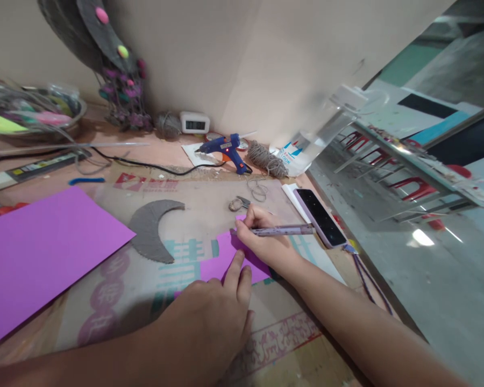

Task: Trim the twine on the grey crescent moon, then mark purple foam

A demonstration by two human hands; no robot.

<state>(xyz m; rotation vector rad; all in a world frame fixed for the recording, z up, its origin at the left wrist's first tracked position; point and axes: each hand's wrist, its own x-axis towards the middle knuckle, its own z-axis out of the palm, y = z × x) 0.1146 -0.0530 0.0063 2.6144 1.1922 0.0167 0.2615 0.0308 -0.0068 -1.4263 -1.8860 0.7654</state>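
Observation:
My right hand (pixel 266 231) grips a slim purplish pen (pixel 286 230), its tip end over a small piece of purple paper (pixel 213 269). Two outstretched fingers of my left hand (pixel 213 312) press down on that same paper, and the hand holds nothing. Part of the piece is hidden under both hands. To the left of it lies a grey crescent moon shape (pixel 143 234) with a wrapped-looking surface. A larger purple sheet (pixel 48 258) sits farther left, one corner touching or overlapping the crescent. Just beyond my right hand is a small pair of scissors (pixel 240 203).
Along the wall stand a blue glue gun (pixel 226 148) with a black cord, grey yarn (pixel 266 158), a white digital clock (pixel 194 123) and a basket of supplies (pixel 75 121). A phone (pixel 320 217) lies near the table's right edge. A decorated grey hanging (pixel 123 91) is at the back left.

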